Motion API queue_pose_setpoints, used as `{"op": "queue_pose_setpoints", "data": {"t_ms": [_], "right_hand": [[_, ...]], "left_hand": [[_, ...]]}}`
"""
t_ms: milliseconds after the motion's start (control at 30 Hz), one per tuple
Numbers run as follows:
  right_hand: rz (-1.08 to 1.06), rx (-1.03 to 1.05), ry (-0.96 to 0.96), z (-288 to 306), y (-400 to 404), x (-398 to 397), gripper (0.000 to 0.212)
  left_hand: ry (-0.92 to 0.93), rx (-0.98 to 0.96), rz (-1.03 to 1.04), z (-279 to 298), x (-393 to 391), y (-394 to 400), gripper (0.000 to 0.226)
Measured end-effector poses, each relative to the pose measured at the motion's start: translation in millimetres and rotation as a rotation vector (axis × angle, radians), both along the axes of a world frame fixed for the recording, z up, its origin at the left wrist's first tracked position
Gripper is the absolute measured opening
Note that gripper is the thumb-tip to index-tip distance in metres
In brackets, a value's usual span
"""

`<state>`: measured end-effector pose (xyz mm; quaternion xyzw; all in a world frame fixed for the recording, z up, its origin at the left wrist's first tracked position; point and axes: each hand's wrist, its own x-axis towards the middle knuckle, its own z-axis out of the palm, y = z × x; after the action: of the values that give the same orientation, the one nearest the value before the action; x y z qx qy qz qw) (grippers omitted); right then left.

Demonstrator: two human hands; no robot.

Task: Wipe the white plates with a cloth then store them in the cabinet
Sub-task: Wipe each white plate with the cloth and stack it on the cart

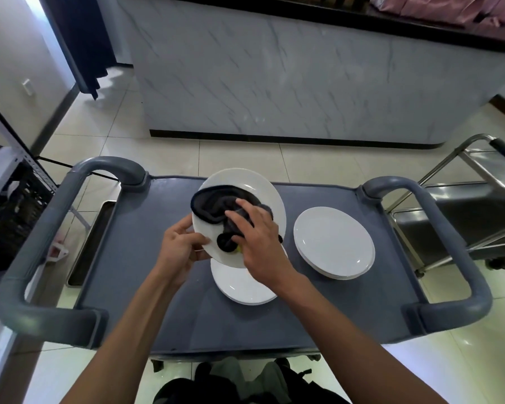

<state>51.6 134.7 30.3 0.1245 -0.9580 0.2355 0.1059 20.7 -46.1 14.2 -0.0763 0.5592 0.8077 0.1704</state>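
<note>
My left hand (179,248) grips the near-left rim of a white plate (239,182), holding it tilted above the cart. A dark grey cloth (213,207) lies bunched on the plate's face, and my right hand (260,243) presses on it with fingers spread. Directly below the held plate lies another white plate (239,287) on the cart top, partly hidden by my hands. A short stack of white plates (334,242) sits to the right.
The plates rest on a grey plastic cart (146,258) with thick handles at left (35,243) and right (455,243). A steel trolley (464,211) stands at the right. A marble-faced counter (274,77) lies ahead across a tiled floor.
</note>
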Motion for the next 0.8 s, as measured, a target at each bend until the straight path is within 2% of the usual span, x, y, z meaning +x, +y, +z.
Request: {"op": "queue_pose_setpoints", "data": {"t_ms": [167,400,600,800], "right_hand": [[0.011,0.017,0.001,-6.7,6.5,14.7,0.051],[0.022,0.03,0.073,11.5,-7.4,-8.8,0.052],[-0.058,0.031,0.083,23.1,-4.3,-33.2,0.051],[-0.221,0.064,0.084,29.2,23.6,-48.5,0.05]], "left_hand": [[0.007,-0.004,-0.003,-0.5,-0.1,-2.0,0.06],[0.013,-0.063,-0.11,-0.3,4.9,8.1,0.044],[0.01,-0.009,-0.13,-3.7,10.4,5.9,0.057],[-0.044,0.065,-0.019,-1.9,8.7,0.2,0.06]]}}
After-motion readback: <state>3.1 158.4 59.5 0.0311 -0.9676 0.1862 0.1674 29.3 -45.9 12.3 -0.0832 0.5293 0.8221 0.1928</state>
